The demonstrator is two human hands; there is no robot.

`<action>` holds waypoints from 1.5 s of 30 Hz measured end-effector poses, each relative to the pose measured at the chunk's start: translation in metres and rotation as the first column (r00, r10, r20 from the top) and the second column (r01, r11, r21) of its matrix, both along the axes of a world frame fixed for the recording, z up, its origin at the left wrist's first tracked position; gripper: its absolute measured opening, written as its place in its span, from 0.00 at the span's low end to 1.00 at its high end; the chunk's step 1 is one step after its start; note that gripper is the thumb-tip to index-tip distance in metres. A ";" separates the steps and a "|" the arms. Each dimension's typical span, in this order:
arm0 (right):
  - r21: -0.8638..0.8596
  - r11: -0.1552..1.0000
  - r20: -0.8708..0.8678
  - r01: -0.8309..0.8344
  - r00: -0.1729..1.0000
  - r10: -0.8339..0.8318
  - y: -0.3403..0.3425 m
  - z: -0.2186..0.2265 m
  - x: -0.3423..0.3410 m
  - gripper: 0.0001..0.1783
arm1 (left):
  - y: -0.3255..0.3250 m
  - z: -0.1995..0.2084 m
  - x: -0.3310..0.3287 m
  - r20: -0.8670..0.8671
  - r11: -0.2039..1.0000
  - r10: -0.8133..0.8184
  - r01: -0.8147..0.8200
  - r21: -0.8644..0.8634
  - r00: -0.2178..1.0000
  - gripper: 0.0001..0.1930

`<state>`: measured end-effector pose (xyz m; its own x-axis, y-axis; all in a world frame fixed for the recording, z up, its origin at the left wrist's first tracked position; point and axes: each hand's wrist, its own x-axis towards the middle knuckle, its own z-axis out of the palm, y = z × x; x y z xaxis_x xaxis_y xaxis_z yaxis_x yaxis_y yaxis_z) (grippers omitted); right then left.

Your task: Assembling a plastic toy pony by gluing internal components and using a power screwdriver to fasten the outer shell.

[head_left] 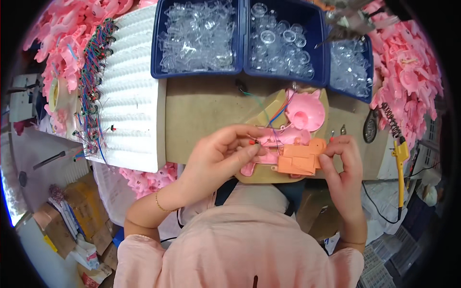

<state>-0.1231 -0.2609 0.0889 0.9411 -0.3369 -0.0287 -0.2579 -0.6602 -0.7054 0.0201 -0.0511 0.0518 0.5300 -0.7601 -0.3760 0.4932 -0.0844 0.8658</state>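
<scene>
In front of me a pink animal-shaped plastic shell half (306, 109) lies hollow side up in a tan holder (322, 96). Over its lower part sits an orange plastic housing (298, 159), with thin coloured wires (277, 115) running above it. My left hand (213, 152) pinches a small red-and-black switch (254, 142) beside the housing's left side. At the housing's right edge, my right hand (343, 165) has its thumb and bent fingers closed on the orange plastic. A tiny red piece (332, 138) shows by its index finger.
Blue bins (198, 75) of clear plastic parts line the back. A white ridged tray (129, 96) stands left, with wired components (93, 91) along it. Pink shells (406, 67) are heaped on both sides. A yellow soldering iron (400, 168) hangs right. A metal tool (353, 19) blurs overhead.
</scene>
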 end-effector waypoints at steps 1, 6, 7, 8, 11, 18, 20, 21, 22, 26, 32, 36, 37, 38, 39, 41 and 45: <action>-0.086 0.995 -0.037 -0.057 0.998 0.054 0.003 -0.002 -0.003 0.07 | 0.003 0.000 -0.004 -0.090 0.999 -0.043 0.041 -0.021 0.995 0.12; -0.014 0.953 0.066 -0.302 0.951 0.302 0.032 0.017 0.058 0.11 | 0.010 -0.005 -0.016 0.135 0.997 0.047 -0.038 -0.063 0.990 0.12; 0.218 0.905 0.011 -0.366 0.928 0.373 0.035 0.013 0.065 0.13 | 0.009 -0.007 -0.017 0.274 0.996 0.082 -0.066 -0.068 0.958 0.12; 0.218 0.902 0.016 -0.372 0.926 0.378 0.033 0.006 0.072 0.13 | 0.012 -0.009 -0.017 0.279 0.995 0.087 -0.071 -0.067 0.956 0.12; 0.174 0.791 -0.162 -0.586 0.775 0.610 0.032 -0.006 0.082 0.13 | 0.019 -0.014 -0.015 0.851 0.989 -0.089 -0.056 0.137 0.517 0.14; -0.259 0.776 -0.072 -0.575 0.813 0.578 0.049 -0.006 0.079 0.08 | 0.029 -0.020 -0.016 0.970 0.967 -0.024 -0.241 0.083 0.241 0.15; -0.275 0.759 -0.123 -0.591 0.804 0.582 0.052 -0.011 0.080 0.06 | 0.038 -0.026 -0.019 0.983 0.939 -0.078 -0.318 0.128 0.166 0.15; -0.309 0.754 -0.131 -0.580 0.811 0.571 0.054 -0.013 0.080 0.05 | 0.042 -0.030 -0.022 0.990 0.947 -0.087 -0.298 0.117 0.113 0.16; -0.343 0.748 -0.139 -0.569 0.818 0.558 0.055 -0.013 0.080 0.04 | 0.044 -0.034 -0.023 0.994 0.955 -0.095 -0.277 0.107 0.059 0.16; -0.319 0.741 -0.170 -0.590 0.805 0.568 0.057 -0.011 0.082 0.04 | 0.037 -0.045 -0.029 0.997 0.955 -0.066 -0.291 0.056 -0.025 0.19; -0.330 0.714 -0.200 -0.617 0.785 0.586 0.056 -0.011 0.083 0.04 | 0.034 -0.051 -0.027 0.979 0.952 -0.146 -0.288 0.101 -0.140 0.22; -0.245 0.750 -0.182 -0.614 0.789 0.587 0.049 -0.013 0.085 0.04 | 0.040 -0.044 -0.024 0.912 0.946 -0.310 -0.185 0.267 -0.268 0.22; -0.219 0.751 -0.187 -0.623 0.782 0.594 0.047 -0.013 0.086 0.04 | 0.040 -0.043 -0.023 0.885 0.941 -0.339 -0.134 0.312 -0.320 0.22; -0.216 0.746 -0.189 -0.631 0.776 0.602 0.047 -0.012 0.087 0.04 | 0.040 -0.039 -0.022 0.886 0.939 -0.343 -0.141 0.314 -0.313 0.22; -0.211 0.743 -0.204 -0.635 0.772 0.602 0.047 -0.010 0.087 0.05 | 0.038 -0.032 -0.019 0.843 0.923 -0.381 -0.097 0.373 -0.380 0.23; -0.204 0.728 -0.222 -0.654 0.755 0.617 0.047 -0.008 0.088 0.05 | 0.034 -0.018 -0.019 0.797 0.899 -0.419 -0.073 0.433 -0.435 0.24; -0.212 0.779 -0.170 -0.590 0.808 0.565 0.043 -0.001 0.089 0.09 | 0.030 -0.009 -0.019 0.692 0.821 -0.498 -0.029 0.569 -0.523 0.21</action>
<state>-0.0344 -0.2179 0.0882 0.9583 0.2609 -0.1165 0.1718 -0.8519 -0.4947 0.0015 -0.0209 0.0425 0.0654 -0.9928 0.1008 -0.9930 -0.0747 -0.0911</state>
